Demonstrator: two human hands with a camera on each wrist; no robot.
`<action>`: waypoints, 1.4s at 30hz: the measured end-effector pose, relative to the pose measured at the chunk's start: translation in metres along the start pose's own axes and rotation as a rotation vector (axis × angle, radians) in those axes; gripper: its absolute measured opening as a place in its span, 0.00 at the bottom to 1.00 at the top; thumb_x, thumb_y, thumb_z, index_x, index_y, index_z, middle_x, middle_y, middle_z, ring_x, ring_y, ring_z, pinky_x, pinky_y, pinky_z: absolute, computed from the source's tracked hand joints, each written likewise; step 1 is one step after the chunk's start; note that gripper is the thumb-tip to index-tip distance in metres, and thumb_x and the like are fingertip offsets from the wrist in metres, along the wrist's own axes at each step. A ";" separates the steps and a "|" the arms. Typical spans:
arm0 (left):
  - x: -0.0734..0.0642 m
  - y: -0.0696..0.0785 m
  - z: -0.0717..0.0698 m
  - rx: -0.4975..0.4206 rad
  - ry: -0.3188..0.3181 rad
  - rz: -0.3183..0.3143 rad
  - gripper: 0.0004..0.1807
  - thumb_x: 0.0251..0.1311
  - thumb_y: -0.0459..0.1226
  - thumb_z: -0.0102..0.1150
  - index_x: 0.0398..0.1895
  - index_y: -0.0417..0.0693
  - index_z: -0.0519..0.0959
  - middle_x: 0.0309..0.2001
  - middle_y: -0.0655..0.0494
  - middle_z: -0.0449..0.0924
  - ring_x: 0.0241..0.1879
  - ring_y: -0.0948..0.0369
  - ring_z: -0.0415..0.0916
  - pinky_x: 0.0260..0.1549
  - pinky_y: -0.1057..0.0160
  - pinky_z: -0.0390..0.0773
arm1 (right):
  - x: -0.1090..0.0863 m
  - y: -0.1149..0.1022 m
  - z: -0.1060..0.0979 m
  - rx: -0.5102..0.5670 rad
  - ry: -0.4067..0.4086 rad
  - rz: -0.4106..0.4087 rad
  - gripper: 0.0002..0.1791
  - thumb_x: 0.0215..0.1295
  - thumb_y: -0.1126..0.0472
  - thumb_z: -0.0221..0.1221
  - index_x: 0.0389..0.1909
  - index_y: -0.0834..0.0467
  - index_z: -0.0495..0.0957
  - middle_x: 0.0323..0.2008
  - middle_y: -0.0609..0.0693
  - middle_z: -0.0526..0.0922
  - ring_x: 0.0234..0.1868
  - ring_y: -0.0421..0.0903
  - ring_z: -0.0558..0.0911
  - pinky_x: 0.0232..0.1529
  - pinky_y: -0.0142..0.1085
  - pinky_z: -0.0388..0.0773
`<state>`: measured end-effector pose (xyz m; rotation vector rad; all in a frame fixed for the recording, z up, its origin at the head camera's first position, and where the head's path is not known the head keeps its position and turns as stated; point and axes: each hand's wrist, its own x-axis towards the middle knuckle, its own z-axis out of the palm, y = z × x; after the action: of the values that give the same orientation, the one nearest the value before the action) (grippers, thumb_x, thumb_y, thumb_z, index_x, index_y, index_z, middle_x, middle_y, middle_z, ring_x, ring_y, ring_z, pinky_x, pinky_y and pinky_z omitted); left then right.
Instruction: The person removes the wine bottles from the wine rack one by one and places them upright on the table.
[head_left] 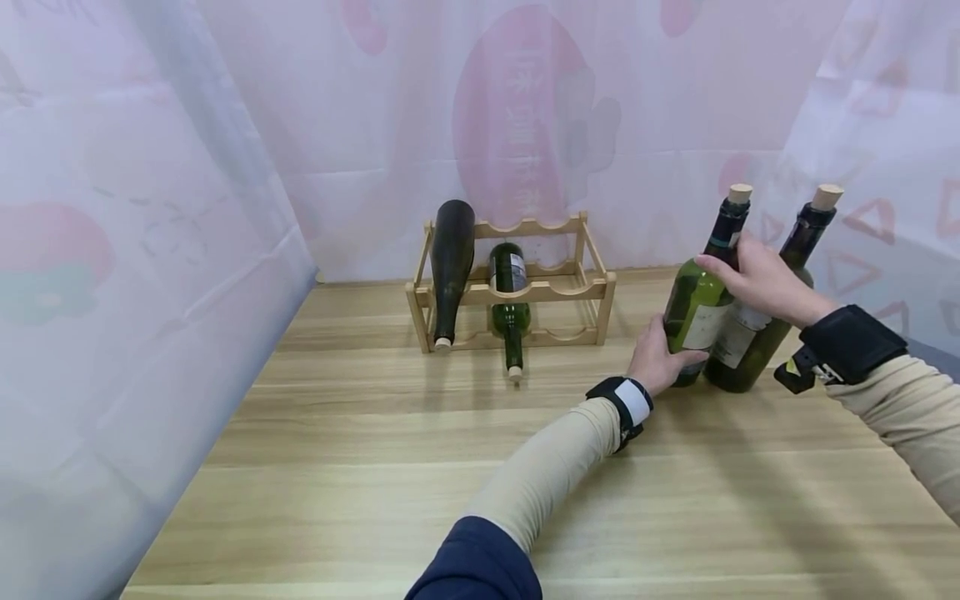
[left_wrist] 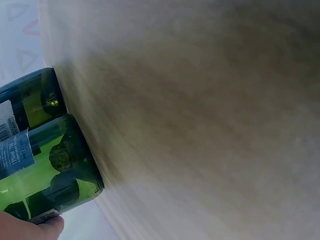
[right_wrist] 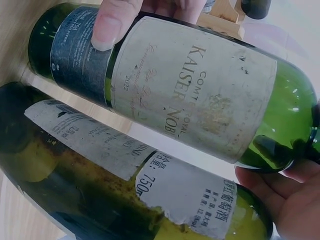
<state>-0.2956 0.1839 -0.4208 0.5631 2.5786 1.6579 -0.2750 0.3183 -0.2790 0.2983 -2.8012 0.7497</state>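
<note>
In the head view, the wooden wine rack (head_left: 558, 292) stands against a printed curtain (head_left: 360, 217), and to its right a person holds a corked green wine bottle (head_left: 693, 312), slightly tilted. The left hand (head_left: 660, 358) grips the bottle's lower body between thumb and fingers; the right hand (head_left: 772, 279) closes round it near the shoulder and neck. A second corked wine bottle (head_left: 765, 342) is just beside the held one, on its side away from the rack, partly hidden by the right hand. A dark bottle (head_left: 453, 267) fills the left end of the rack's upper tier, and another green bottle (head_left: 512, 321) lies near the middle of the lower tier, both necks out front. The left wrist view shows both bottle bases close to the wooden tabletop (left_wrist: 200, 125); whether the held one touches it, I cannot tell. In the right wrist view, the left thumb presses the held bottle's label, reading "Comte Royal Kaiser", with part of the rack behind.
</note>
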 end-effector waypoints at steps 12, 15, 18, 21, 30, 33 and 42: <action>-0.001 -0.001 0.001 0.034 0.017 0.020 0.35 0.50 0.44 0.73 0.60 0.50 0.67 0.54 0.56 0.78 0.51 0.66 0.76 0.52 0.72 0.74 | -0.004 -0.003 0.004 0.015 0.048 -0.022 0.24 0.74 0.50 0.48 0.49 0.70 0.62 0.29 0.58 0.68 0.28 0.49 0.72 0.28 0.35 0.66; -0.003 -0.002 0.002 0.030 0.017 0.014 0.35 0.49 0.44 0.73 0.59 0.50 0.67 0.54 0.55 0.78 0.51 0.65 0.76 0.51 0.72 0.75 | -0.008 -0.006 0.006 0.032 0.040 -0.006 0.27 0.74 0.49 0.47 0.54 0.71 0.61 0.36 0.66 0.73 0.37 0.59 0.76 0.33 0.41 0.70; -0.004 -0.003 0.003 0.015 0.014 0.000 0.34 0.49 0.43 0.74 0.59 0.51 0.67 0.54 0.54 0.78 0.51 0.65 0.77 0.51 0.71 0.75 | -0.013 -0.009 0.009 0.031 0.049 0.017 0.31 0.74 0.48 0.47 0.59 0.73 0.59 0.40 0.68 0.74 0.38 0.61 0.77 0.33 0.42 0.71; -0.005 -0.003 0.004 0.006 0.016 -0.003 0.34 0.48 0.43 0.74 0.58 0.51 0.68 0.54 0.54 0.78 0.50 0.65 0.77 0.50 0.71 0.75 | -0.019 -0.012 0.010 0.002 0.090 0.037 0.33 0.72 0.47 0.49 0.60 0.74 0.60 0.28 0.63 0.72 0.25 0.54 0.74 0.24 0.37 0.66; -0.001 -0.003 0.005 0.013 0.034 0.013 0.35 0.48 0.44 0.74 0.59 0.52 0.68 0.53 0.56 0.79 0.50 0.66 0.77 0.50 0.71 0.75 | -0.041 -0.018 0.009 -0.015 0.252 -0.035 0.28 0.69 0.56 0.56 0.58 0.76 0.67 0.48 0.78 0.76 0.44 0.72 0.79 0.40 0.59 0.75; -0.001 -0.003 0.005 0.010 0.037 0.017 0.35 0.48 0.43 0.74 0.59 0.52 0.68 0.54 0.57 0.78 0.51 0.66 0.77 0.51 0.70 0.75 | -0.047 -0.017 0.010 -0.030 0.284 -0.067 0.27 0.67 0.59 0.58 0.58 0.76 0.69 0.47 0.77 0.78 0.43 0.72 0.80 0.35 0.43 0.80; -0.003 -0.005 0.003 0.008 0.034 0.038 0.36 0.49 0.44 0.74 0.60 0.51 0.68 0.53 0.58 0.78 0.51 0.66 0.76 0.50 0.71 0.75 | -0.065 -0.020 0.024 -0.096 0.455 -0.181 0.16 0.61 0.68 0.60 0.48 0.72 0.78 0.44 0.72 0.81 0.42 0.68 0.80 0.41 0.58 0.73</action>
<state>-0.2940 0.1841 -0.4275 0.5933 2.6157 1.6835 -0.2122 0.2976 -0.3075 0.3128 -2.3362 0.5560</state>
